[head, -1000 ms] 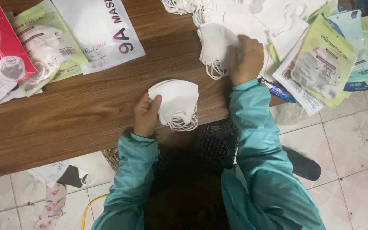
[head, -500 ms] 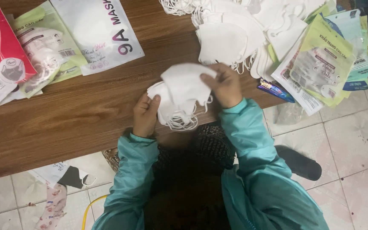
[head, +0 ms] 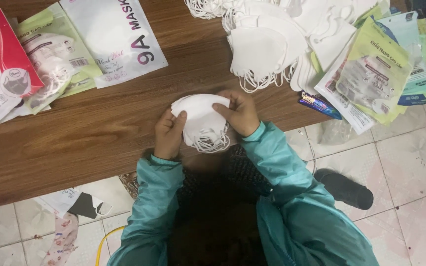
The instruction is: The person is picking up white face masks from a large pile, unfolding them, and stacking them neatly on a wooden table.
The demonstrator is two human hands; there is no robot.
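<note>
Left hand (head: 169,134) and right hand (head: 241,113) grip a small stack of white masks (head: 200,118), fingers closed on its edges, apparently resting at the near table (head: 89,133) edge. Loose mask pile (head: 267,42) lies well apart.

The person wears a teal jacket of smooth, slightly shiny fabric, its long sleeves ending in snug gathered cuffs at both wrists. The left hand (head: 169,134) and right hand (head: 240,114) are bare, without gloves.
</note>
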